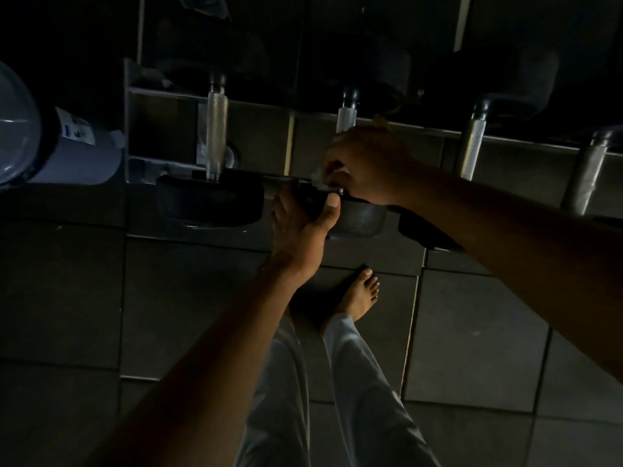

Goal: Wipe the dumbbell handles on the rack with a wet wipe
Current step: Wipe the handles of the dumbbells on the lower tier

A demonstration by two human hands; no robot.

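— White wet wipe (320,178), where?
— Pinched in the right hand (365,166), its grip curled round the second dumbbell handle (346,117) on the rack (161,92).
— Left hand (300,227)?
— Grips that dumbbell's near head (357,219), thumb on top.

The label (77,127) on the water jug (50,139) is too blurred to read.

A big water jug (50,143) is lying on its side at far left, a bare foot (359,294) is standing on the dark floor tiles (478,335), pale trousers (357,399) hanging below.
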